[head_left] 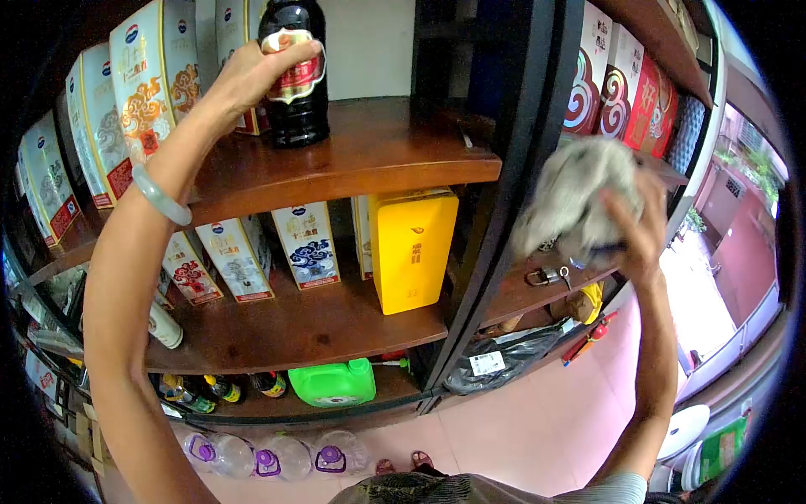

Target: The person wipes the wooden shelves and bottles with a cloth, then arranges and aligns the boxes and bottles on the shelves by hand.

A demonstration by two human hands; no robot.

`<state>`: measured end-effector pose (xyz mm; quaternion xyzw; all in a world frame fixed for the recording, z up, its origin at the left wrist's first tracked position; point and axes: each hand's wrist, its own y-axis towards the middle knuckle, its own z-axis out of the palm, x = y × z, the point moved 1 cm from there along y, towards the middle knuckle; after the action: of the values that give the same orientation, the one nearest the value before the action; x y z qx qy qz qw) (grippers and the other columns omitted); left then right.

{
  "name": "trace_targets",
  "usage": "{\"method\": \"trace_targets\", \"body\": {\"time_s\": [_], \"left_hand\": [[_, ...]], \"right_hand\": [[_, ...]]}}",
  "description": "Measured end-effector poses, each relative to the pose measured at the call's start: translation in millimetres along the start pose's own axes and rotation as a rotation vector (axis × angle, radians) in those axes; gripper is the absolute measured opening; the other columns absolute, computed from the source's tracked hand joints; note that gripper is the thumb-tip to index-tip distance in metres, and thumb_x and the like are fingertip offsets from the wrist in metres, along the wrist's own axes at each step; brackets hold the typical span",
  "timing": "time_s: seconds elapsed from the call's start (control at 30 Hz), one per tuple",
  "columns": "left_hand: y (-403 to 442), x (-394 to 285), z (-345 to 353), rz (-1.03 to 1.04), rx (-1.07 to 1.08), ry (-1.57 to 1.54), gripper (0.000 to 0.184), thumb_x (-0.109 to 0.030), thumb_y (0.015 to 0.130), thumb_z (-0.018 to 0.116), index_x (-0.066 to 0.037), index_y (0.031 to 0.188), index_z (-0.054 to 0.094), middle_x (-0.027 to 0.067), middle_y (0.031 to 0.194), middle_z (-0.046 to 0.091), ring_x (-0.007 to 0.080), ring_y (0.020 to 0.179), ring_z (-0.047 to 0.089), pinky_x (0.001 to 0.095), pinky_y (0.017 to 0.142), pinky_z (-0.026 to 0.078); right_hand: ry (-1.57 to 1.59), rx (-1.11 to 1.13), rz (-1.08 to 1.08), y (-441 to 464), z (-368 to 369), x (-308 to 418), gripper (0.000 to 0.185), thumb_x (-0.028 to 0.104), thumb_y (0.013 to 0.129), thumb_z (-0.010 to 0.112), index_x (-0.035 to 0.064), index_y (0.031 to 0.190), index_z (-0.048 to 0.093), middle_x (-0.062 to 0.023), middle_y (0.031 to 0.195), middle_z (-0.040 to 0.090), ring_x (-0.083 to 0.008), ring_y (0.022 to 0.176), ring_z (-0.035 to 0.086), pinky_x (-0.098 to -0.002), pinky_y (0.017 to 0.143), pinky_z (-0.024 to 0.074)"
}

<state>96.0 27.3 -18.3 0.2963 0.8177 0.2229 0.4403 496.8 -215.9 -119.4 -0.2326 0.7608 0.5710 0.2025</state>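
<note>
My left hand [267, 74] is closed around a dark glass bottle [300, 124] with a red and gold label. The bottle is upright at the upper wooden shelf [378, 147], its base at or just over the board; its top is cut off by the frame. On that wrist is a pale bangle [159, 195]. A crumpled grey-white cloth [579, 189] is gripped in my right hand [642, 227], raised in front of the right-hand shelf bay. Cloth and hand are blurred by motion, and some fingers are hidden.
Tall white liquor boxes [151, 76] stand left of the bottle. Below are a yellow box [416, 252] and a green jug [332, 383]. A black upright [516, 160] divides the bays. Several clear plastic bottles [285, 458] stand on the floor; a padlock [547, 275] lies right.
</note>
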Motion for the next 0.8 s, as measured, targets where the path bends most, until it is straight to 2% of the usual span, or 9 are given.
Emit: {"method": "trace_targets", "body": {"time_s": [0.17, 0.27, 0.3, 0.43, 0.5, 0.6, 0.63, 0.7, 0.8], "left_hand": [[-8, -9, 3, -0.010, -0.050, 0.009, 0.056, -0.054, 0.071, 0.063, -0.002, 0.092, 0.065, 0.0121, 0.083, 0.065, 0.0186, 0.075, 0.061, 0.0292, 0.071, 0.045], [-10, -10, 4, 0.007, -0.075, 0.011, 0.054, -0.053, 0.073, 0.062, -0.003, 0.092, 0.064, 0.0096, 0.083, 0.063, 0.0171, 0.075, 0.060, 0.0290, 0.070, 0.044], [-10, -9, 3, -0.013, -0.056, 0.007, 0.052, -0.052, 0.075, 0.061, -0.004, 0.095, 0.062, 0.0078, 0.085, 0.062, 0.0157, 0.077, 0.059, 0.0280, 0.071, 0.044], [-8, -5, -1, -0.076, 0.004, -0.021, 0.047, -0.049, 0.080, 0.059, -0.007, 0.103, 0.055, 0.0023, 0.091, 0.059, 0.0110, 0.082, 0.056, 0.0249, 0.076, 0.043], [-8, -3, 1, -0.081, -0.008, -0.064, 0.046, -0.047, 0.081, 0.059, -0.007, 0.103, 0.055, 0.0019, 0.091, 0.059, 0.0103, 0.081, 0.056, 0.0245, 0.076, 0.044], [-9, -3, 2, -0.080, -0.026, -0.052, 0.045, -0.046, 0.083, 0.058, -0.007, 0.103, 0.055, 0.0017, 0.091, 0.059, 0.0102, 0.081, 0.056, 0.0248, 0.076, 0.044], [-10, -3, 1, -0.079, -0.027, -0.036, 0.045, -0.046, 0.083, 0.058, -0.007, 0.104, 0.054, 0.0016, 0.091, 0.059, 0.0101, 0.081, 0.056, 0.0247, 0.076, 0.044], [-7, 5, -1, -0.103, -0.044, -0.051, 0.051, -0.051, 0.080, 0.058, -0.006, 0.105, 0.055, 0.0039, 0.093, 0.060, 0.0126, 0.082, 0.057, 0.0267, 0.076, 0.044], [-13, -4, 6, -0.062, -0.112, -0.041, 0.061, -0.058, 0.074, 0.060, -0.004, 0.102, 0.059, 0.0078, 0.091, 0.062, 0.0159, 0.081, 0.059, 0.0297, 0.073, 0.045]], "right_hand": [[-0.158, 0.049, 0.479, 31, 16, -58, 0.060, -0.007, 0.063, 0.057, 0.0143, 0.120, 0.056, -0.0138, 0.109, 0.058, -0.0318, 0.103, 0.051, -0.0370, 0.090, 0.0399], [-0.213, 0.225, 0.629, 22, 51, -101, 0.050, 0.014, 0.070, 0.063, 0.0189, 0.119, 0.056, -0.0152, 0.106, 0.059, -0.0351, 0.097, 0.054, -0.0402, 0.087, 0.0425], [0.021, 0.353, 0.635, 29, 59, -103, 0.046, 0.030, 0.075, 0.065, 0.0147, 0.118, 0.057, -0.0172, 0.107, 0.060, -0.0366, 0.098, 0.056, -0.0417, 0.087, 0.0440], [0.156, 0.756, 0.674, 23, 87, -125, 0.070, 0.063, 0.077, 0.053, 0.0092, 0.121, 0.054, -0.0226, 0.117, 0.055, -0.0369, 0.113, 0.050, -0.0431, 0.094, 0.0404], [-0.169, 0.623, 0.719, 33, 75, -92, 0.056, 0.053, 0.079, 0.058, 0.0055, 0.110, 0.060, -0.0185, 0.112, 0.058, -0.0350, 0.112, 0.049, -0.0446, 0.090, 0.0408], [-0.396, -0.021, 0.283, 50, 65, -61, 0.033, 0.032, 0.078, 0.065, 0.0037, 0.094, 0.062, -0.0128, 0.100, 0.059, -0.0309, 0.104, 0.050, -0.0445, 0.082, 0.0418], [-0.149, -0.189, 0.207, 65, 57, -38, 0.017, 0.012, 0.069, 0.068, 0.0044, 0.082, 0.060, -0.0101, 0.087, 0.058, -0.0276, 0.087, 0.054, -0.0429, 0.074, 0.0427], [0.229, -0.284, -0.069, 88, 51, 6, 0.015, 0.003, 0.061, 0.063, 0.0047, 0.075, 0.060, -0.0101, 0.080, 0.058, -0.0264, 0.071, 0.055, -0.0359, 0.063, 0.0474], [0.120, 0.036, -0.179, 120, 55, 50, 0.011, 0.011, 0.066, 0.060, 0.0045, 0.074, 0.062, -0.0069, 0.079, 0.059, -0.0223, 0.087, 0.053, -0.0317, 0.071, 0.0462]]}}
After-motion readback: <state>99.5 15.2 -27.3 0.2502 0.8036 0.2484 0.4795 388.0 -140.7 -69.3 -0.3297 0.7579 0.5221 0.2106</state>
